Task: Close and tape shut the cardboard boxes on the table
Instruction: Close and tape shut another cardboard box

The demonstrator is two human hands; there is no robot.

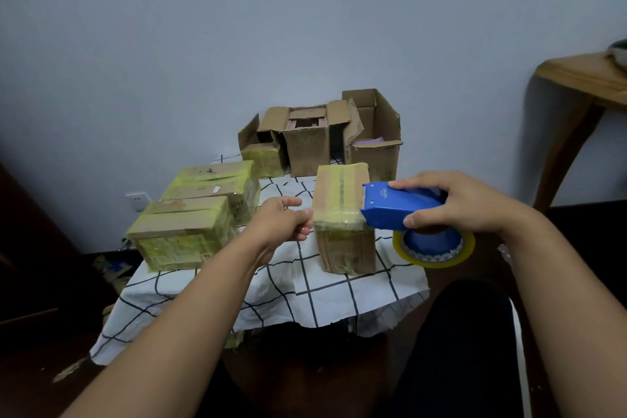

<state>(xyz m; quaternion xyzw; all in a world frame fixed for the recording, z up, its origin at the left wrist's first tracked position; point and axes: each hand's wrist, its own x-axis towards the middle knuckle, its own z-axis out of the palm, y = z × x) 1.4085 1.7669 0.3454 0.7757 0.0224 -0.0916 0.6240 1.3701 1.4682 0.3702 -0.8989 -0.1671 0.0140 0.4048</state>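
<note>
A closed cardboard box [341,234] stands near the table's front, yellowish tape running along its top. My right hand [464,204] grips a blue tape dispenser [400,209] with a yellow tape roll [437,256] under it; the dispenser's front meets the box's near right top edge. My left hand [285,220] is at the box's left top edge, fingers curled, thumb and fingertips touching the tape there. Two taped boxes [190,231] sit at the left, one behind the other. Three open boxes [305,142] stand at the back.
The small table carries a white cloth with a black grid [288,292]. A wooden table [583,78] stands at the far right. A wall socket [137,202] is low on the wall at left. Dark floor lies around, with scraps at the left.
</note>
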